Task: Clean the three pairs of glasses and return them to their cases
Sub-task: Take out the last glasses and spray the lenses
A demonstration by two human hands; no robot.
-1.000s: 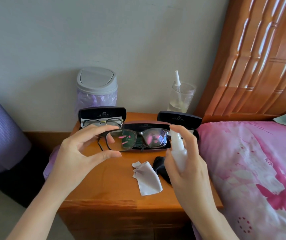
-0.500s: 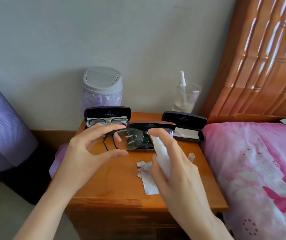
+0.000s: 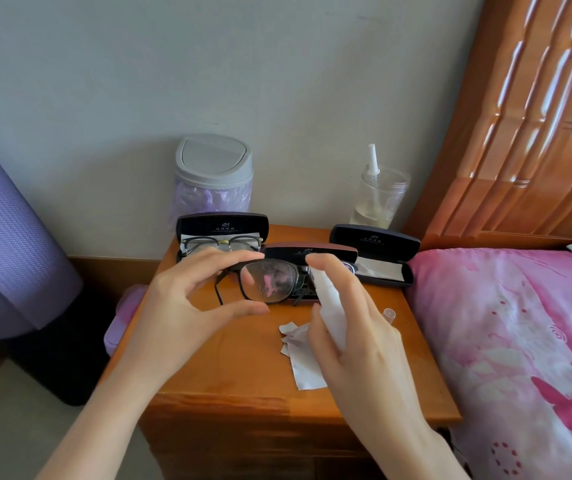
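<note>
My left hand (image 3: 187,306) pinches a pair of black-framed glasses (image 3: 270,280) by the rim of one lens, holding them above the wooden nightstand (image 3: 236,368). The lens facing me looks misted. My right hand (image 3: 357,341) grips a small white spray bottle (image 3: 329,306), its nozzle close to the glasses. Behind them stand three open dark cases: the left case (image 3: 222,226) holds another pair of glasses (image 3: 222,242), the middle case (image 3: 312,252) is mostly hidden, and the right case (image 3: 376,254) shows only a pale cloth. A grey cleaning cloth (image 3: 305,365) lies on the nightstand under my right hand.
A small grey-lidded bin (image 3: 213,174) and a clear cup (image 3: 379,195) with a white nozzle stand at the back against the wall. A small clear cap (image 3: 390,313) lies near the right edge. A pink bed (image 3: 519,341) borders the right side, a purple rolled mat (image 3: 4,237) the left.
My right hand has brought the spray bottle leftward, close to the glasses. The near lens now looks misted. The left hand keeps its hold.
</note>
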